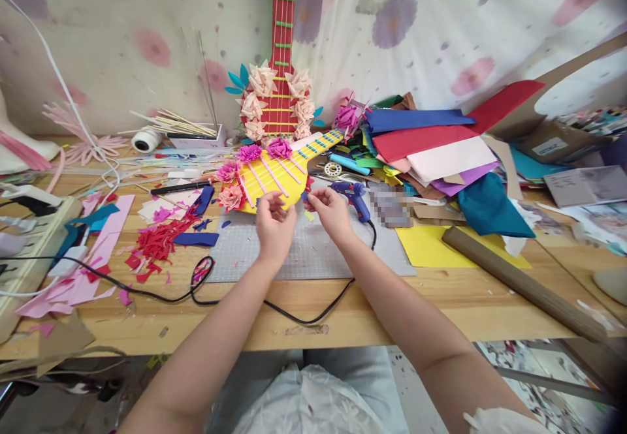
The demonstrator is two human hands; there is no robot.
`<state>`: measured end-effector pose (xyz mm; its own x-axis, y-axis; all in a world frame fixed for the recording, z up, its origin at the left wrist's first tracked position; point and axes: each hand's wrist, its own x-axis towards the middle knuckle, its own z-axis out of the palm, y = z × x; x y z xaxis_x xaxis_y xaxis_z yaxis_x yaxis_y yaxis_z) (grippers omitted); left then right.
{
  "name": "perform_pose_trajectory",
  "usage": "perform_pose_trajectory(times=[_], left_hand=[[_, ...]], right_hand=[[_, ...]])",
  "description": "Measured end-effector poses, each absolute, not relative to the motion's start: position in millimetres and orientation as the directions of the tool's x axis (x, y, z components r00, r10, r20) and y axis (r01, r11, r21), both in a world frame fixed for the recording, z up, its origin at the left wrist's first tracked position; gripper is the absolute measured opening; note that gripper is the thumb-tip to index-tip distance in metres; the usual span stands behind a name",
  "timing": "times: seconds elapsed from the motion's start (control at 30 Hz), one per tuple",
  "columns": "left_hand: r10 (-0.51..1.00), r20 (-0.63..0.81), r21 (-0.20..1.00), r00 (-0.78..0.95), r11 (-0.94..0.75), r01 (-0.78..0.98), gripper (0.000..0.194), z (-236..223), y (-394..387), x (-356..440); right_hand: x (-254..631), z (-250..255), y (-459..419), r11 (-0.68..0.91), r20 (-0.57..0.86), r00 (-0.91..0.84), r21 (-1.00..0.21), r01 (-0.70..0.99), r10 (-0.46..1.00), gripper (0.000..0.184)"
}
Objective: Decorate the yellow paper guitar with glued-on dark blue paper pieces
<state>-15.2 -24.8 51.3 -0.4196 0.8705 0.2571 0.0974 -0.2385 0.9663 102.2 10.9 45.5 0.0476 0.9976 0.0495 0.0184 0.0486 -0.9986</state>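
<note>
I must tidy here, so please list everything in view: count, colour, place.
yellow instrument: 1, yellow, centre
red instrument: 1, red, back
glue gun: 1, blue, centre right
cutting mat: 1, grey, centre
folded sheets: several, multicoloured, back right
roll: 1, brown, front right
red scraps: many, red, left
power strip: 1, cream, far left
thin sticks: many, pale, back left
table: 1, light brown, below
small piece: 1, blue, centre
left hand: 1, bare, centre
right hand: 1, bare, pinching small piece
</note>
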Motion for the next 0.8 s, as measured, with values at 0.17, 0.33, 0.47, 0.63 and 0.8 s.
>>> perform_pose_trajectory(times=[0.17, 0.33, 0.47, 0.63, 0.8], left_hand=[[0.788, 0.521, 0.741, -0.327, -0.227, 0.632, 0.051, 50.6, -5.5, -66.5], [0.849, 0.502, 0.563, -0.166, -0.175, 0.807, 0.074, 48.5, -0.1, -65.5], [0.874, 0.472, 0.497, -0.118, -0.153, 0.854, 0.074, 49.7, 3.1, -54.5], [0.867, 0.471, 0.536, -0.160, -0.137, 0.833, 0.071, 54.1, 11.2, -65.0], [0.872, 0.453, 0.594, -0.185, -0.141, 0.792, 0.071, 52.1, 14.7, -78.2]], right_hand=[[111.2, 53.2, 25.2, 0.039, -0.009, -0.144, -0.946, 0.322, 0.989, 0.009], [104.9, 65.8, 33.3, 0.176, 0.031, -0.230, -0.745, 0.644, 0.973, 0.013], [95.3, 76.3, 32.5, 0.261, 0.067, -0.275, -0.583, 0.769, 0.959, 0.022], [81.2, 80.8, 28.5, 0.294, 0.053, -0.312, -0.511, 0.807, 0.948, 0.024], [66.5, 78.4, 26.2, 0.277, 0.033, -0.300, -0.493, 0.825, 0.953, 0.028]])
